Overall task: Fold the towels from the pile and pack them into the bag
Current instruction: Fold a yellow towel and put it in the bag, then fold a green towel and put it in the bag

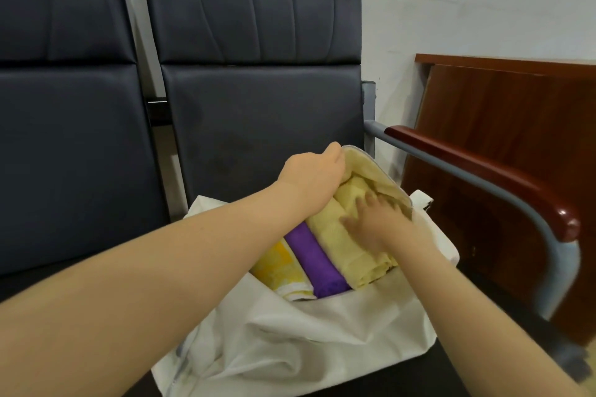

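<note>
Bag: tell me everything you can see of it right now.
The bag is white, soft cloth, crumpled, lying on a dark chair beside the wooden armrest. Its mouth is open, with a zip along the far rim. The left hand grips that far rim and holds it up. Inside, side by side, sit a yellow towel, a purple towel and a pale yellow towel. The right hand lies flat on the pale yellow towel.

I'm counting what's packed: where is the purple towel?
In the head view, the purple towel lies inside the open white bag, low centre, between the yellow patterned towel on its left and the pale yellow towel on its right.
</note>
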The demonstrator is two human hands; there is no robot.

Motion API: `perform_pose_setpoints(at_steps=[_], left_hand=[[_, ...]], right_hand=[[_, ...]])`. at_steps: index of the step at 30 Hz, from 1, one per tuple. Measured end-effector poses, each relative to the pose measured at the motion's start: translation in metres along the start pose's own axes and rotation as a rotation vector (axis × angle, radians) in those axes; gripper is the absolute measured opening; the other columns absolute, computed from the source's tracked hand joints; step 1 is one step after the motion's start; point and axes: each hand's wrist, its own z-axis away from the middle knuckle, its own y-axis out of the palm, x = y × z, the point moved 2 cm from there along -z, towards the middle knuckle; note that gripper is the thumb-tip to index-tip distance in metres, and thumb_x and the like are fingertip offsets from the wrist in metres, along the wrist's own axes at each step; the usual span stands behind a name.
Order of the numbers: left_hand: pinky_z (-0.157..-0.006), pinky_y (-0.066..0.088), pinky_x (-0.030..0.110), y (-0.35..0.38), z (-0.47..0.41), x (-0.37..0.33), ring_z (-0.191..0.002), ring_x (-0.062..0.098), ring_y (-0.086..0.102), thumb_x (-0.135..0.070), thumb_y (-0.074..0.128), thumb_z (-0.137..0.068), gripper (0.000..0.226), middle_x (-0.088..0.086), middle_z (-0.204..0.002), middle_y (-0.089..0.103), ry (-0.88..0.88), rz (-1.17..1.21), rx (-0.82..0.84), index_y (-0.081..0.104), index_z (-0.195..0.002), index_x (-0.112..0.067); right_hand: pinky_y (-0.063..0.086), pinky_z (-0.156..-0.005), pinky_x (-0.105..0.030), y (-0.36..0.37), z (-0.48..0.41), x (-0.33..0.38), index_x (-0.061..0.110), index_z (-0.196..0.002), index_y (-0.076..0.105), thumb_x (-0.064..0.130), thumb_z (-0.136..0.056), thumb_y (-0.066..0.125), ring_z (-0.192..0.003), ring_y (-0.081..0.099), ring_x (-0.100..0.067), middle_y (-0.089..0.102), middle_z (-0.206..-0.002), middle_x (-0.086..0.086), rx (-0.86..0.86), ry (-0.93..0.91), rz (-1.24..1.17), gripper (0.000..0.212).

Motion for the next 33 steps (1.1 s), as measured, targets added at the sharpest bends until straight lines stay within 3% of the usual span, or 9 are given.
perform_pose_setpoints(at_steps=[4,10,13,17,21,24,29,31,33], left_hand=[[-0.042,0.022,0.029,-0.006,0.007,0.001,-0.067,0.020,0.045,-0.010,0.042,-0.098,0.040,0.008,-0.131,0.034,0.022,0.011,0.025,0.034,-0.137,-0.008],[-0.043,0.019,0.029,0.000,0.024,-0.014,-0.064,0.017,0.041,-0.011,0.046,-0.096,0.043,0.007,-0.122,0.039,0.030,0.026,0.041,0.034,-0.137,-0.007],[-0.052,0.028,0.031,0.003,0.039,-0.022,-0.087,0.024,0.054,-0.009,0.045,-0.095,0.049,0.010,-0.132,0.037,0.068,0.005,0.075,0.030,-0.141,-0.005],[-0.056,0.033,0.034,-0.001,0.074,-0.005,-0.093,0.024,0.058,-0.014,0.047,-0.095,0.075,0.009,-0.138,0.036,-0.008,0.083,0.075,-0.001,-0.152,-0.014],[-0.067,0.039,0.035,-0.016,0.118,0.022,-0.104,0.025,0.057,-0.019,0.042,-0.096,0.072,0.006,-0.132,0.046,-0.048,0.124,0.121,-0.001,-0.153,-0.012],[-0.087,0.044,0.039,-0.032,0.147,0.043,-0.112,0.027,0.053,-0.022,0.047,-0.092,0.071,0.008,-0.133,0.048,-0.154,0.189,0.146,0.011,-0.151,-0.007],[-0.084,0.043,0.035,-0.061,0.220,0.101,-0.109,0.024,0.053,-0.024,0.058,-0.087,0.070,0.006,-0.128,0.049,-0.334,0.230,0.129,0.021,-0.145,-0.009],[-0.083,0.042,0.035,-0.065,0.263,0.125,-0.109,0.024,0.052,-0.025,0.059,-0.087,0.064,0.006,-0.127,0.048,-0.422,0.239,0.156,0.026,-0.140,-0.011],[-0.083,0.041,0.035,-0.064,0.310,0.149,-0.111,0.025,0.051,-0.027,0.060,-0.087,0.064,0.007,-0.127,0.047,-0.525,0.249,0.202,0.027,-0.139,-0.012]], right_hand=[[-0.003,-0.120,-0.043,0.029,0.015,-0.023,0.027,-0.155,-0.005,0.077,-0.079,-0.009,-0.150,-0.006,-0.023,-0.011,-0.162,0.001,0.063,-0.121,-0.024,0.091],[0.006,-0.119,-0.048,0.015,0.013,0.000,0.020,-0.155,0.003,0.049,-0.102,0.018,-0.149,0.003,-0.032,-0.003,-0.163,-0.006,0.151,-0.026,0.119,0.062],[0.035,-0.107,-0.040,-0.009,0.026,0.036,0.011,-0.140,0.043,0.029,-0.102,0.037,-0.131,0.042,-0.028,0.044,-0.144,-0.011,0.109,-0.070,0.191,0.043],[0.030,-0.112,-0.042,-0.030,0.056,0.078,0.014,-0.148,0.034,0.029,-0.102,0.042,-0.136,0.038,-0.027,0.037,-0.150,-0.008,0.114,-0.217,0.122,0.049],[0.051,-0.075,-0.030,-0.049,0.092,0.118,0.017,-0.103,0.060,0.022,-0.099,0.045,-0.086,0.060,-0.018,0.066,-0.102,-0.002,-0.074,-0.288,0.210,0.017],[0.030,-0.048,-0.023,-0.069,0.127,0.156,0.018,-0.074,0.046,0.016,-0.095,0.046,-0.065,0.050,-0.014,0.052,-0.074,0.005,-0.219,-0.260,0.229,0.022],[0.043,-0.063,-0.026,-0.083,0.169,0.248,0.011,-0.110,0.059,0.013,-0.095,0.049,-0.096,0.064,-0.022,0.065,-0.106,-0.004,-0.218,-0.369,0.144,0.018],[0.048,-0.078,-0.033,-0.077,0.187,0.293,0.011,-0.113,0.060,0.014,-0.094,0.052,-0.102,0.063,-0.023,0.064,-0.110,-0.005,-0.164,-0.417,0.146,0.020],[0.048,-0.075,-0.033,-0.069,0.210,0.340,0.012,-0.109,0.062,0.013,-0.094,0.052,-0.097,0.064,-0.023,0.065,-0.106,-0.004,-0.141,-0.473,0.105,0.018]])
